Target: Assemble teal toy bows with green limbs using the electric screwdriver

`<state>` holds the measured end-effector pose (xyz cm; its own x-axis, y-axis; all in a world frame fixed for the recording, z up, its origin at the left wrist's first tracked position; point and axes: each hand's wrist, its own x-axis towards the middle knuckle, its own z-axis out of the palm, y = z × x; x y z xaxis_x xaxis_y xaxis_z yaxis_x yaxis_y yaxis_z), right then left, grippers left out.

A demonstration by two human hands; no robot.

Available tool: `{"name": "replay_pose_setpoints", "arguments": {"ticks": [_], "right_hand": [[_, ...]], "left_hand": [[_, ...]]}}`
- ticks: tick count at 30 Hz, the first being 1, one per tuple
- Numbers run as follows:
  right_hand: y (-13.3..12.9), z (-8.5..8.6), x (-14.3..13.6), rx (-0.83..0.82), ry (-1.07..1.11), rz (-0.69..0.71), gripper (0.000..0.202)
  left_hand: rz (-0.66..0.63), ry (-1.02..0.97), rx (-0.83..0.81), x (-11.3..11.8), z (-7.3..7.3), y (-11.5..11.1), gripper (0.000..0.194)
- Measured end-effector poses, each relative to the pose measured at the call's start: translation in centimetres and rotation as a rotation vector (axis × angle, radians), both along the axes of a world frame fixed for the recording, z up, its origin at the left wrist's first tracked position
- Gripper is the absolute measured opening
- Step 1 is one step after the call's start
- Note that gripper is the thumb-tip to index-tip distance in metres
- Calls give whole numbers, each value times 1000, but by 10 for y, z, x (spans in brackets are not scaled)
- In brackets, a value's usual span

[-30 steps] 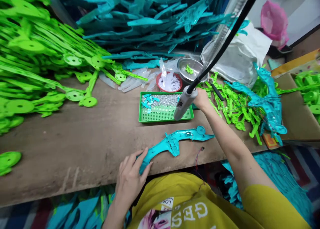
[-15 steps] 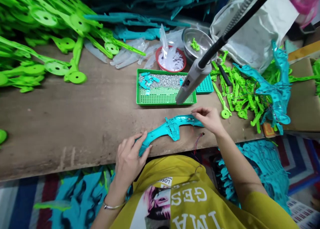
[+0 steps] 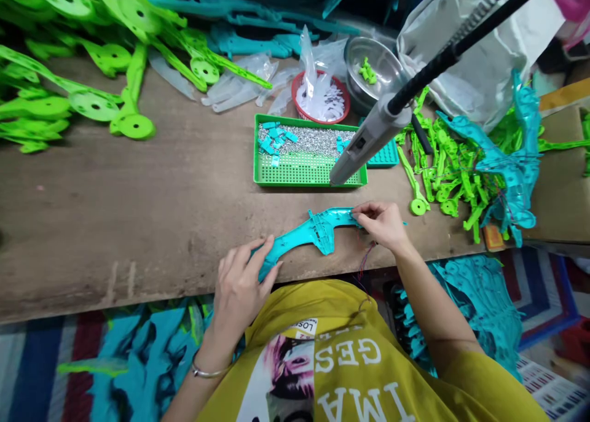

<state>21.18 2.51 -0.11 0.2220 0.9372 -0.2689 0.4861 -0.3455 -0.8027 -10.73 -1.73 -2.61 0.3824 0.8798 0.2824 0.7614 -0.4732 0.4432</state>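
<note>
A curved turquoise plastic shell [image 3: 299, 234] lies near the table's front edge, its ribbed inner side facing up. Around its left end my left hand [image 3: 240, 281] is closed, the thumb on the near side and fingers across the far side. My right hand [image 3: 383, 224] pinches with thumb and fingertips at the shell's right arm, covering part of it; what is between those fingertips is too small and hidden to make out. Thin red and blue wires [image 3: 365, 259] hang over the table edge just below my right hand.
Beyond the shell stands a green tray [image 3: 295, 175] of small metal pieces and turquoise bits. A grey lamp-like tool [image 3: 369, 139] hangs over it on a black arm. Green parts [image 3: 133, 127] pile up left; more green parts [image 3: 437, 182] lie right. A steel bowl [image 3: 391, 66] stands behind.
My right hand has shifted slightly along the shell's right arm and now covers the small metal piece that showed there. The left hand keeps its hold. The whole view has shifted a little.
</note>
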Motion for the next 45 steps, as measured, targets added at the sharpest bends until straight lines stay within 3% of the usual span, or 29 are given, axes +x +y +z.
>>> {"name": "replay_pose_setpoints", "arguments": {"ticks": [9, 19, 24, 29, 33, 37, 40, 42, 45], "right_hand": [[2, -4, -4, -36, 6, -104, 30], [6, 7, -14, -43, -167, -64, 20], [3, 9, -22, 59, -374, 17, 14], [-27, -4, -25, 314, -460, 121, 24], [-45, -7, -26, 330, -606, 159, 35], [-50, 6, -4, 364, -471, 253, 34], [-65, 16, 26, 484, -382, 166, 30], [-80, 15, 42, 525, -468, 116, 25], [-98, 2, 49, 460, -610, 205, 20]], "left_hand": [[-7, 19, 15, 0, 0, 1, 45], [1, 6, 2, 2, -1, -1, 46], [16, 2, 6, 2, -1, -1, 45], [14, -11, -7, 1, -1, -1, 46], [10, 1, -3, 0, -2, 1, 44], [0, -7, -7, -1, -2, 3, 44], [-10, -4, -18, -2, -1, 3, 45], [-10, 8, -31, -2, -1, 4, 48], [-1, 36, -56, -2, -2, 5, 50]]}}
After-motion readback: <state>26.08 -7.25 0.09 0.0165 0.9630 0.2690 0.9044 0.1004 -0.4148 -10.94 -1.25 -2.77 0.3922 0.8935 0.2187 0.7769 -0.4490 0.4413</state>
